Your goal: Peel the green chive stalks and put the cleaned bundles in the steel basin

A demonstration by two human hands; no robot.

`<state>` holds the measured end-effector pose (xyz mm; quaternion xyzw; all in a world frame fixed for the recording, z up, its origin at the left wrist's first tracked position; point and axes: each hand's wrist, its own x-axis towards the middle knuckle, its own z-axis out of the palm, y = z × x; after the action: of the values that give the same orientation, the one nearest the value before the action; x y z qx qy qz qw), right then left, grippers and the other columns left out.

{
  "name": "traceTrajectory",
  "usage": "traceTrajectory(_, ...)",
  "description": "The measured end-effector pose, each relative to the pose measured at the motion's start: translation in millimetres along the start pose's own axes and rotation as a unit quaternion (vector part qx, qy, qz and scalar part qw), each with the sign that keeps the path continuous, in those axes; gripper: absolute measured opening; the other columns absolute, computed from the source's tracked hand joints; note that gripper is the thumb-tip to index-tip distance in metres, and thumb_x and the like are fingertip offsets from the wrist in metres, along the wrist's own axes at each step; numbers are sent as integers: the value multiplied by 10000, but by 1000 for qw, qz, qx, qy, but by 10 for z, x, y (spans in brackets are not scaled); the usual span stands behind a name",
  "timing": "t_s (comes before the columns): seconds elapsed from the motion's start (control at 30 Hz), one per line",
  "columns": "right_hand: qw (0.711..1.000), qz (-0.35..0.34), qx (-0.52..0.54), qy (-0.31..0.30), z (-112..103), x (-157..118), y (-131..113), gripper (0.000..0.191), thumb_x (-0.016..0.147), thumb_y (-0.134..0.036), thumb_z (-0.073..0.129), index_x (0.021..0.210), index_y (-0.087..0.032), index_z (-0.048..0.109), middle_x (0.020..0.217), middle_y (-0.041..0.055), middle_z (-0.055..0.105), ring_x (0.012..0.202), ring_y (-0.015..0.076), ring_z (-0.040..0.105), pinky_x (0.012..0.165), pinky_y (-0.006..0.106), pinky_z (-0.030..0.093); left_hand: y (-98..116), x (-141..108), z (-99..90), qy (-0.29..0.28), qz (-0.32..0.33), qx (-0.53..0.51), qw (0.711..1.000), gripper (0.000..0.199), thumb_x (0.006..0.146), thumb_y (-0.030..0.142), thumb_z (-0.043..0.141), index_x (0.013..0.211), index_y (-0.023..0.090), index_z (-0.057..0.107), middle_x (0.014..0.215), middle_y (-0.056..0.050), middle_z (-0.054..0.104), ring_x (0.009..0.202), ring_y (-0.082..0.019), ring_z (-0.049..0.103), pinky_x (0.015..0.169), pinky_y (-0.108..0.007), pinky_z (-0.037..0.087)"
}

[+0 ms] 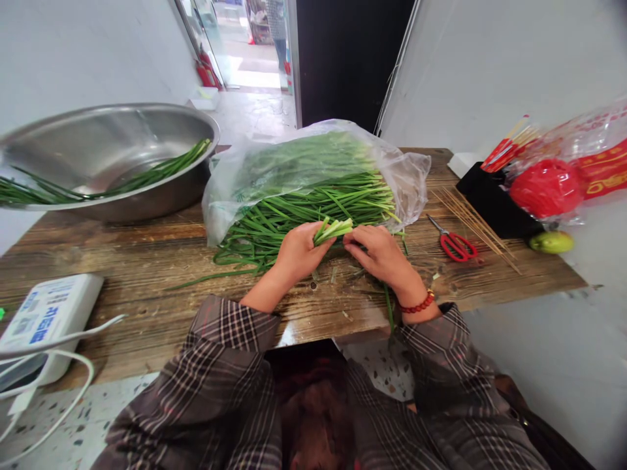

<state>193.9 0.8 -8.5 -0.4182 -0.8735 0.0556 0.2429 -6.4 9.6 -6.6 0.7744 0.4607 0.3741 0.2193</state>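
Observation:
My left hand [302, 251] is closed around a small bunch of garlic chives [336, 228], whose pale cut ends point right. Close by, my right hand [375, 251] has its fingers curled together at those pale ends; whether it pinches a strand is hidden. Behind both hands lies a large heap of garlic chives [313, 202], partly covered by a clear plastic bag [294, 153]. A few loose green leaves trail on the wooden table [161, 251] below it.
A steel basin [147, 202] holding some chives stands at the left. To the right are red-handled scissors [456, 247], thin wooden skewers [475, 222], a black box [494, 199] and a green fruit [552, 242]. A white power station [63, 307] with cables sits front left.

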Motion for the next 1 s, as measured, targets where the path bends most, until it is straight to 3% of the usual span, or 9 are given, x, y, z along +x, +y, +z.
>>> traceTrajectory(0.13,998,11,-8,59,8,-5,37,244,962,-368,474,914,-210,654,865,55,676,835,194,586,732,328,337,-21,-15,18,-54,16,20,998,177,876,287,547,790,173,653,746,-20,665,695,-160,594,654,-256,414)
traceTrajectory(0.33,996,35,1,85,-41,-37,138,247,967,-318,458,1033,-230,679,989,55,706,919,200,611,803,348,373,-49,0,2,16,-1,39,999,152,846,270,579,726,182,605,691,-7,632,641,-150,554,610,-249,377)
traceTrajectory(0.47,995,38,-27,89,-19,-34,109,257,942,-227,447,1053,-235,678,920,58,692,867,211,593,769,355,373,-44,-3,13,6,-5,57,998,164,852,277,570,716,186,585,673,-9,618,626,-153,548,601,-256,379)
traceTrajectory(0.53,993,45,-28,110,-8,-33,104,258,911,-174,444,946,-228,693,837,55,670,820,208,580,755,353,381,-41,-10,26,-7,-1,62,998,162,853,278,571,717,191,579,683,-13,620,633,-155,552,603,-259,381)
traceTrajectory(0.63,979,79,25,186,-40,-48,142,274,885,-145,428,791,-220,674,797,48,658,809,197,591,773,347,421,-41,-12,31,2,4,62,998,170,846,271,570,695,193,560,668,-11,602,624,-153,543,597,-259,374)
traceTrajectory(0.73,954,135,124,239,-125,-74,189,236,900,-203,447,922,-229,681,731,10,663,707,167,608,731,322,464,-41,0,15,39,3,40,998,181,843,271,568,681,191,550,656,-7,588,616,-151,534,598,-261,375)
traceTrajectory(0.83,949,146,186,207,-189,-83,206,214,902,-259,482,893,-222,692,667,-9,665,646,150,618,695,303,484,-26,15,-12,74,-8,2,997,160,854,275,563,722,187,581,682,-3,601,641,-152,552,625,-264,400)
traceTrajectory(0.9,959,113,184,183,-189,-75,218,221,896,-257,496,813,-213,696,776,21,709,771,162,657,767,310,496,-8,21,-29,94,-18,-20,995,150,858,286,576,751,184,599,693,3,609,660,-152,566,648,-265,422)
traceTrajectory(1.0,966,104,137,194,-134,-59,274,227,899,-239,493,827,-199,705,895,55,724,889,178,661,839,324,486,22,20,-46,109,-23,-42,993,133,828,297,640,775,179,613,720,10,627,690,-152,585,686,-265,447)
